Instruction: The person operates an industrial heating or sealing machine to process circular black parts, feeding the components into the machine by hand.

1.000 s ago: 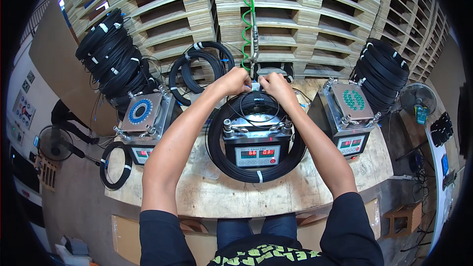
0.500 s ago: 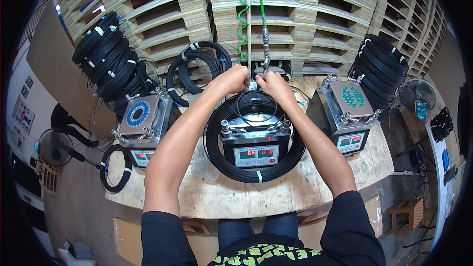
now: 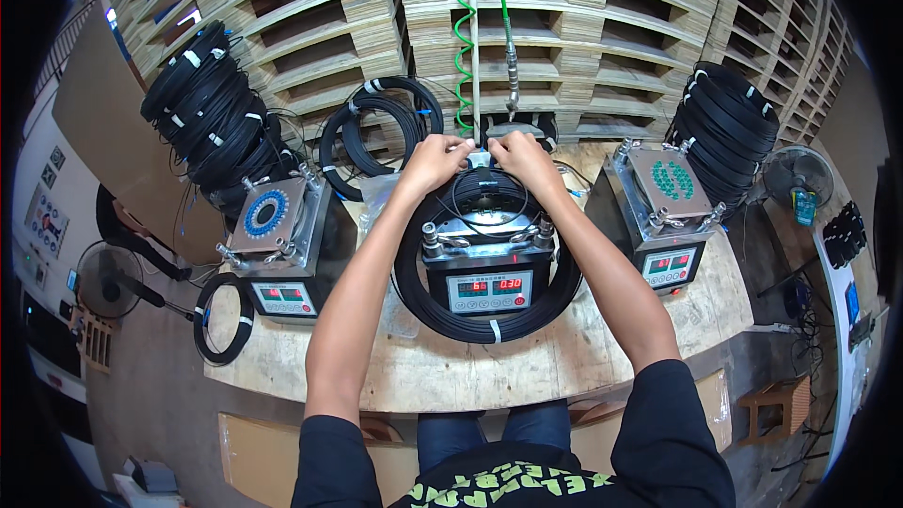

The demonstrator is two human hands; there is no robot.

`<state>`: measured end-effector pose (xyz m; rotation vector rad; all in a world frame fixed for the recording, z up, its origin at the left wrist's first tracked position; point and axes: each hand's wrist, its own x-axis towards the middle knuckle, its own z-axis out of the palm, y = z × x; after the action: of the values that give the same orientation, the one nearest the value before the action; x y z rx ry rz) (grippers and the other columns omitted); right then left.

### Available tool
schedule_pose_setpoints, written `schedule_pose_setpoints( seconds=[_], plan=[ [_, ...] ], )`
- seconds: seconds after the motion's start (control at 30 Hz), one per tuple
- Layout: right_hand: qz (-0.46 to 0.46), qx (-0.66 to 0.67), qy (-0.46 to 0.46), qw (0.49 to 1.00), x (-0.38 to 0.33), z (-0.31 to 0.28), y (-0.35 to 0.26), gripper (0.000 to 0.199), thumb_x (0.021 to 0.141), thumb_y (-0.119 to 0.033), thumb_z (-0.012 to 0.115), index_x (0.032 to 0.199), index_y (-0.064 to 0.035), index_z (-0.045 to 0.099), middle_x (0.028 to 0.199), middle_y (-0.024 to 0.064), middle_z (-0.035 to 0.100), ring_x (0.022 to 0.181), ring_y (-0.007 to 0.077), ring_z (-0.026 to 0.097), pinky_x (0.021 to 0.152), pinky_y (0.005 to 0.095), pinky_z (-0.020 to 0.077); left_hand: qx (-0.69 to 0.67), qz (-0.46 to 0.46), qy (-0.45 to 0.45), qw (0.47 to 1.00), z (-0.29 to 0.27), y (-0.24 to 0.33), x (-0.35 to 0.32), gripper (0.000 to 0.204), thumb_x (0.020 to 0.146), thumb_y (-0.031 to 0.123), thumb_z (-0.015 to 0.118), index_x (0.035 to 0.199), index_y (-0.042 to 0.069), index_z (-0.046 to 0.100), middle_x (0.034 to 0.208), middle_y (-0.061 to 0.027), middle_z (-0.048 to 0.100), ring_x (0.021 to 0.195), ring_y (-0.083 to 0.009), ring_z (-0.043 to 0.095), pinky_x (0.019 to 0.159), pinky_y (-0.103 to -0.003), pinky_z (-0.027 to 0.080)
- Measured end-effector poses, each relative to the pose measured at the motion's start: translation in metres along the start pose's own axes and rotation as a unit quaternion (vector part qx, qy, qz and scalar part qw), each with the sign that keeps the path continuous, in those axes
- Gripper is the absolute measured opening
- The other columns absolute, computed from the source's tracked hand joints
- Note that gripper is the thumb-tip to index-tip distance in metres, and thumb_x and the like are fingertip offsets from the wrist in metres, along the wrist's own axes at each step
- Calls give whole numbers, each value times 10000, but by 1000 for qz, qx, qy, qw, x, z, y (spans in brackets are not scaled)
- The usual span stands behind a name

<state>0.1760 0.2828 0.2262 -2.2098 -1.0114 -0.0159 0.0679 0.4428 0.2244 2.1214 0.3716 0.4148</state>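
Note:
Both my hands meet at the far side of the middle machine [image 3: 489,254], a black box with a metal top and a red-digit display. My left hand [image 3: 440,162] has its fingers closed, beside a small whitish piece [image 3: 480,160] between the hands. Across from it my right hand [image 3: 523,156] is closed too, thumb and fingers pinched. What either pinch holds is too small to make out. A large coil of black cable [image 3: 499,330], tied with white bands, surrounds the machine below my hands, with thin loose strands over its top.
Similar machines stand at left [image 3: 282,263] and right [image 3: 663,226], topped with blue and green rings of small parts. Stacked black cable coils [image 3: 212,122] rise at left, more [image 3: 724,136] at right. A green air hose [image 3: 502,14] hangs before wooden pallets [image 3: 640,0].
My hands have come slightly nearer and the left forearm has swung right. The hose's metal end hangs clear above my right hand. The middle display's digits have changed.

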Motion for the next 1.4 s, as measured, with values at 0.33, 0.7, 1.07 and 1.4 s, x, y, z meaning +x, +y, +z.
schedule_pose_setpoints(
  seconds=[0.33, 0.7, 1.07, 1.4],
  plan=[
    [-24, 27, -103, 994, 19, -17, 15, 397, 914, -395, 604, 923, -21, 738, 868, 238, 693, 823, 411, 677, 779, 482, 530, 12, 101, 145, 984, 17, 12, -36, 305, 919, 108, 508, 1143, 2, 685, 925, -153, 745, 795, -161, 716, 733, -292, 547],
    [81, -182, -178, 964, 70, -17, 36, 645, 752, -642, 709, 965, -34, 746, 916, 151, 729, 586, 265, 698, 579, 367, 579, 0, 74, 168, 983, 16, 16, -38, 300, 878, 134, 539, 1093, 6, 706, 862, -211, 720, 772, -270, 720, 735, -361, 538],
    [225, 72, -246, 940, 90, -20, 78, 471, 937, -342, 509, 881, 113, 617, 778, 218, 688, 578, 274, 697, 488, 352, 597, -26, 39, 157, 987, 19, 22, -41, 302, 883, 106, 534, 1116, -8, 688, 885, -198, 728, 739, -238, 719, 706, -339, 546],
    [177, 360, -158, 902, 50, -19, 116, 227, 1008, -282, 480, 1092, -76, 528, 753, 86, 654, 611, 151, 631, 564, 270, 518, -16, 52, 174, 983, 17, 16, -38, 307, 867, 128, 533, 1089, -9, 695, 846, -202, 722, 728, -262, 717, 705, -357, 542]
  ],
)
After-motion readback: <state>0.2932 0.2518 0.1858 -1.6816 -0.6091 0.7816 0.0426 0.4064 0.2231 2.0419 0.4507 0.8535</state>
